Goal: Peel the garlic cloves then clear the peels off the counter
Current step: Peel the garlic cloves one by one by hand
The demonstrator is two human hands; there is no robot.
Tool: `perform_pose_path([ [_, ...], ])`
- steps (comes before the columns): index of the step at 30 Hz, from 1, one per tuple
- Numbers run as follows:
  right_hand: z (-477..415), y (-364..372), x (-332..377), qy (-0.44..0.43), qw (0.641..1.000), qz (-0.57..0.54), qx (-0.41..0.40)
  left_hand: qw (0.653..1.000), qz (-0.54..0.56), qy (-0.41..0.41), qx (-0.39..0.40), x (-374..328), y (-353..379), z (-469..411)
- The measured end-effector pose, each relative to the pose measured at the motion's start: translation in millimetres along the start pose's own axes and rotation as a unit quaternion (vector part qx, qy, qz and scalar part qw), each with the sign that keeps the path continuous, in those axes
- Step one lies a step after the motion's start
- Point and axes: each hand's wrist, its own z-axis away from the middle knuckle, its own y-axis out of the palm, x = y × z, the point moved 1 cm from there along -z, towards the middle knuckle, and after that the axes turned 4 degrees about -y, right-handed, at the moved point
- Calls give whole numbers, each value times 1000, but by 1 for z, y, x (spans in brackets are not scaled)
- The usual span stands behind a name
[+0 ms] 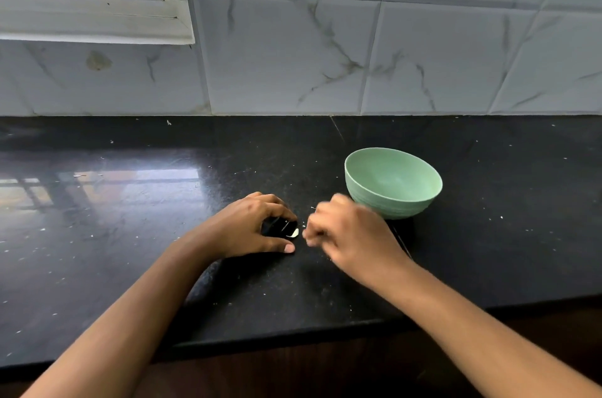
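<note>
Lying on the black counter (pixel 130 234), a small white garlic piece (pixel 293 232) is sitting right at the left hand's (pixel 254 225) fingertips. That hand is arching over it, fingers curled, thumb tip touching the counter; can't tell if it's actually pinching the piece. Right hand (pixel 345 234) is hovering just beside, blurred, fingers curled in, can't tell if it's holding anything. Green bowl (pixel 392 182) is standing just behind the right hand. White flecks (pixel 168 122) are dotting the counter.
</note>
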Motion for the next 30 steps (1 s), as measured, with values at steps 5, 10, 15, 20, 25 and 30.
perform_pose_path([
  [5,4,15,6,31,996,-22,78,1000,1,7,-7,-1,0,-1],
  [10,-4,10,5,59,997,-48,6,1000,-5,12,-7,-1,-2,1],
  [15,-13,10,4,113,981,-79,139,1000,1,15,-10,-4,-3,2],
  [20,-21,0,-9,307,821,-480,29,993,35,41,-106,-7,-5,4],
  [25,-18,2,-13,374,632,-678,28,935,137,126,-303,-19,-12,8],
  [30,-17,8,-18,375,570,-730,25,915,198,135,-326,-28,-6,6],
])
